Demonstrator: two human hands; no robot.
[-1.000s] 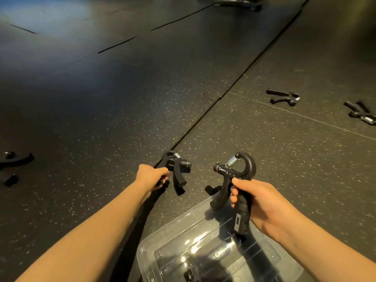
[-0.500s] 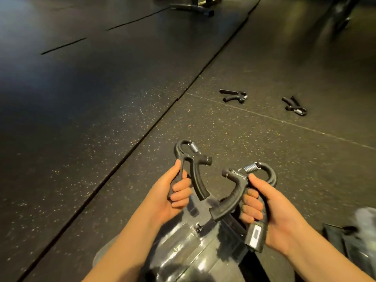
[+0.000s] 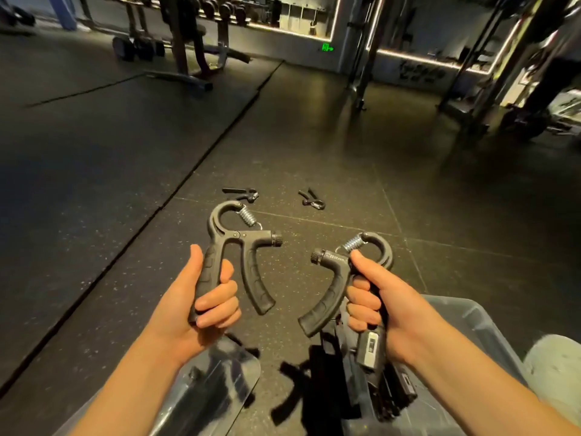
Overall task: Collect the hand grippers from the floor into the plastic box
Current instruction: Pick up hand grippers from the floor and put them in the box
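Observation:
My left hand (image 3: 204, 300) is closed around one handle of a black hand gripper (image 3: 239, 247), held upright with its spring at the top. My right hand (image 3: 377, 297) grips a second black hand gripper (image 3: 333, 284) that has a small counter on its handle. Both are held above the floor. The clear plastic box (image 3: 471, 313) sits at the lower right, below my right hand, with dark hand grippers inside it. Two more hand grippers lie on the floor ahead, one (image 3: 242, 193) on the left and one (image 3: 311, 199) on the right.
A clear lid (image 3: 220, 382) lies under my left forearm. The floor is dark rubber matting with seams. A dumbbell rack and bench (image 3: 185, 33) stand far back on the left. Machine frames (image 3: 503, 73) stand at the back right.
Both hands have lifted their hand grippers higher and further apart. My view has tilted up, so the back of the gym shows. The box now appears at the lower right.

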